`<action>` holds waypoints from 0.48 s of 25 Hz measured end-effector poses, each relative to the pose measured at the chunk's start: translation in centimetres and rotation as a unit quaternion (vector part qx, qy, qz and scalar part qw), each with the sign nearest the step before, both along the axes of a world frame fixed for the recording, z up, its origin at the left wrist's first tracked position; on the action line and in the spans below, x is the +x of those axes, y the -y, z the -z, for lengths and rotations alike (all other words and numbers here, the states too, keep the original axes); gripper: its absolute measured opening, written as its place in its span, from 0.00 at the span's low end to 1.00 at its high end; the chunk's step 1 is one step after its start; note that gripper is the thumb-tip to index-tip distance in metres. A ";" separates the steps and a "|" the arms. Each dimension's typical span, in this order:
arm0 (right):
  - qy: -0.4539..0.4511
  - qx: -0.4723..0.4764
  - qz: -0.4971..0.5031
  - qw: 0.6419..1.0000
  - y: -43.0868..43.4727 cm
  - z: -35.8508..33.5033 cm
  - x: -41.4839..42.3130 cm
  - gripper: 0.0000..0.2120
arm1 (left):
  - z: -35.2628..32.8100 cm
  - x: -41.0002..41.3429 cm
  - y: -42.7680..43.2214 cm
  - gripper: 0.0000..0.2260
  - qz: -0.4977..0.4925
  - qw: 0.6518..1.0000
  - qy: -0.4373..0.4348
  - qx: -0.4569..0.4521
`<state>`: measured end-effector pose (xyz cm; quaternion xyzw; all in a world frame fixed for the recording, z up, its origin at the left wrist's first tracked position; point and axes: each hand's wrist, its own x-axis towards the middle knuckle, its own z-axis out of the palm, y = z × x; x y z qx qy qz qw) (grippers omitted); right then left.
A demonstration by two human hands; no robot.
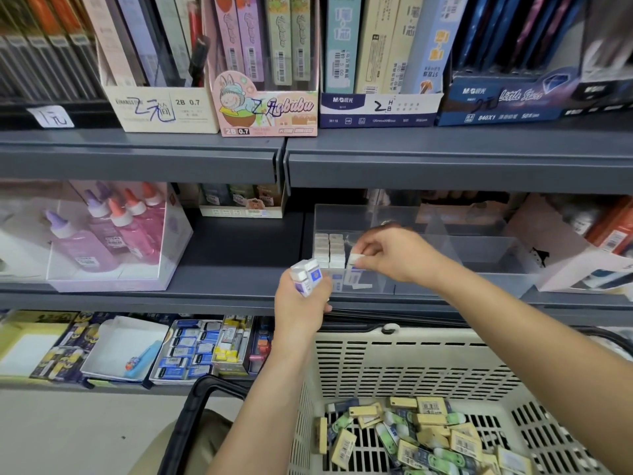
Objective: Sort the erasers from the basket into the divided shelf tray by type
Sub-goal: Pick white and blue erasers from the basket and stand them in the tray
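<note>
Fingers of the right hand (pixel 394 255) pinch a white eraser (pixel 356 259) in the tray (pixel 445 287), beside its white rows (pixel 330 248). The left hand (pixel 301 303) grips blue-sleeved erasers (pixel 306 276) just left of the tray.

This is looking like a stationery shop. Its grey metal shelves (pixel 144 156) are carrying display boxes of pencil leads (pixel 161 108) with handwritten prices and barcodes, glue bottles (pixel 102 231) are standing in a clear case (pixel 171 241), and a plastic shopping basket (pixel 411 365) is sitting below.
</note>
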<state>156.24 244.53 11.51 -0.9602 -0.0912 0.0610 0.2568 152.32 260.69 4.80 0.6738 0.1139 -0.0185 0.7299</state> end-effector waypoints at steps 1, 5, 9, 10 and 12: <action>-0.011 -0.005 -0.004 1.000 -0.2 0.5 0.1 0.03 | 0.0 0.0 0.1 0.09 0.005 1.000 -0.001 0.009; -0.021 -0.030 -0.011 0.999 -0.2 1.2 0.4 0.10 | -0.3 -0.1 0.3 0.09 0.017 1.000 0.005 0.015; 0.030 0.011 0.023 0.999 -0.3 1.1 -0.4 0.11 | -1.0 -0.7 0.6 0.08 0.086 0.992 -0.042 -0.087; 0.057 0.036 0.031 0.997 -0.3 0.9 -0.7 0.10 | -1.1 -0.8 0.6 0.09 0.106 0.984 -0.049 -0.132; 0.071 0.105 0.015 0.992 -0.5 0.4 -1.5 0.08 | -1.3 -1.0 0.4 0.08 0.139 0.976 -0.043 -0.161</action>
